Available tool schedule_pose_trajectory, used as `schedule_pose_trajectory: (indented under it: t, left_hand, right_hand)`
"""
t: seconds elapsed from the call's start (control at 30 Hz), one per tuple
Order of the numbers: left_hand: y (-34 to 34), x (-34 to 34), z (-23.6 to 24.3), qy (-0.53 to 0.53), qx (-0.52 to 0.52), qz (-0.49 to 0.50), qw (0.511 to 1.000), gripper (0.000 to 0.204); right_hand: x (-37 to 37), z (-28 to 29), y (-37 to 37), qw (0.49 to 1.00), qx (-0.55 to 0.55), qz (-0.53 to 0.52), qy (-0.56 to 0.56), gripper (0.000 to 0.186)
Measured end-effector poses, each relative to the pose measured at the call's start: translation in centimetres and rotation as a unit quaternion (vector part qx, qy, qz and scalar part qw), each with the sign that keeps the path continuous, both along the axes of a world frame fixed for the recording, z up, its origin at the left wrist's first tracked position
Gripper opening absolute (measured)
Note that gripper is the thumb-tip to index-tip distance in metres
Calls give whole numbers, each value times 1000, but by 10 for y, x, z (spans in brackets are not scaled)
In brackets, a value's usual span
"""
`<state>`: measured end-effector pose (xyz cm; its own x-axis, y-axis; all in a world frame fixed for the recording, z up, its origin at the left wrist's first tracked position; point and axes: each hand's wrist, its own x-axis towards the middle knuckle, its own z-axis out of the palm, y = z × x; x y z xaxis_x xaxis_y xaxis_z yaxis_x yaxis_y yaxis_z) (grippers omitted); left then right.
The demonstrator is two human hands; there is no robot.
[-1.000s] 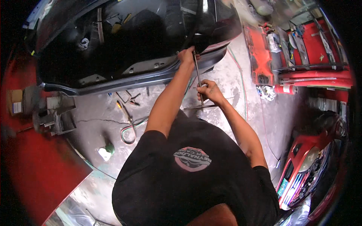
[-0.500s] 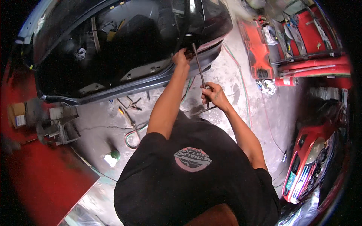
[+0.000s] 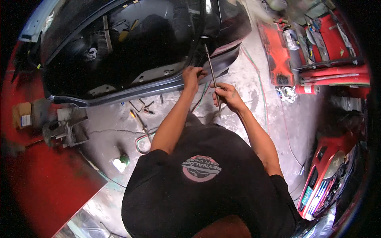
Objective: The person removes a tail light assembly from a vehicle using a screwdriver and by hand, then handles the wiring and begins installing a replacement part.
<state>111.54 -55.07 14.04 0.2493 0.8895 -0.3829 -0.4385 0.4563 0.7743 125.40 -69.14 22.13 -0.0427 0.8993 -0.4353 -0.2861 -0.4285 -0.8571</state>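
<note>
Gripping a slim metal rod (image 3: 211, 67) near its lower end, our right hand (image 3: 226, 95) closes its fingers around the shaft, just outside a dark car body (image 3: 235, 27). We hold the rod at a tilt, its upper end toward the right end of the car's open side; whether that tip touches the bodywork, we cannot tell. Our left hand (image 3: 191, 76) hangs just left of the rod, by the sill (image 3: 119, 94), apart from the right, its fingers loosely curled; we cannot tell whether it holds anything. On the pale floor (image 3: 243, 119), we see a long tool with an orange end (image 3: 139, 120) beside a looped hose (image 3: 137, 146). Off to our right lies a red cylinder (image 3: 306, 89), and nearer us a red car front (image 3: 319, 180) with a headlamp. A broad red panel (image 3: 59, 190) spreads at our left.
</note>
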Motion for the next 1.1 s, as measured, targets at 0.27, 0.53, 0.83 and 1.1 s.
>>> schedule_pose_trajectory:
  t: [0.27, 0.53, 0.83, 1.1]
  left_hand:
    - [-21, -2, 50, -66, -40, -91, 993, 20]
    - [-16, 17, 76, 214, 60, -172, 960, 25]
    - [-7, 12, 67, 29, -20, -203, 978, 24]
    - [-27, 8, 87, 209, 74, -224, 949, 27]
  right_hand:
    - [-17, -16, 1, 959, 26, -28, 280, 38]
    - [-37, 2, -10, 958, 18, -70, 276, 49]
    - [-53, -13, -43, 959, 204, -87, 178, 60]
    - [-69, 28, -37, 729, 112, 9, -675, 21]
